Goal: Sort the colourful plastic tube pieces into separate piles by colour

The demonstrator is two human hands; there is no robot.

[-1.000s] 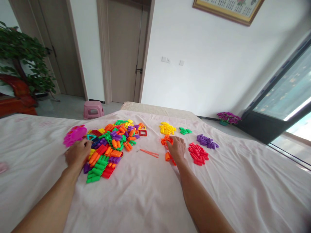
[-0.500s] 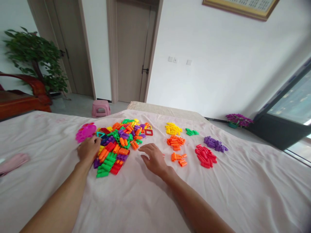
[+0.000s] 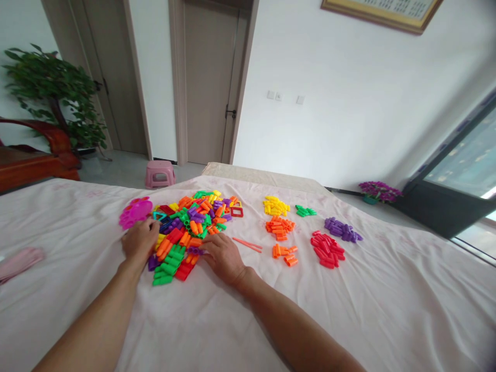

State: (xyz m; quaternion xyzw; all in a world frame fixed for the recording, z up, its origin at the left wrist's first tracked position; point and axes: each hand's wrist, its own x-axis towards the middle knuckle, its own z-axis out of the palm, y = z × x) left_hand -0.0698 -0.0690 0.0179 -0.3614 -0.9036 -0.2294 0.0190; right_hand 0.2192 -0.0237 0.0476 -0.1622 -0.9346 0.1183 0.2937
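A mixed pile of plastic tube-shaped building blocks (image 3: 170, 263) in green, orange, red, purple and yellow lies on the sheet. At its left edge rests my left hand (image 3: 140, 238), fingers bent against the blocks and partly hidden; no held piece shows. My right hand (image 3: 225, 257) reaches the pile's right side, thumb and fingers apart, fingertips touching the orange and purple blocks there. Two thin salmon-coloured sticks (image 3: 247, 245) lie beside this hand. Behind the left hand is a magenta flower-shaped piece (image 3: 135, 212). A red square frame (image 3: 236, 212) sits at the pile's far right.
Sorted groups lie to the right: yellow blocks (image 3: 276, 206), green blocks (image 3: 305, 211), orange blocks (image 3: 279, 226), a smaller orange group (image 3: 285, 252), red blocks (image 3: 327, 250) and purple blocks (image 3: 343, 230). A pink cloth (image 3: 23, 262) is at far left. A pink stool (image 3: 160, 174) stands beyond the sheet.
My right hand has moved left from the sheet to the pile's right edge, uncovering the salmon-coloured sticks. My left hand has stayed in place.
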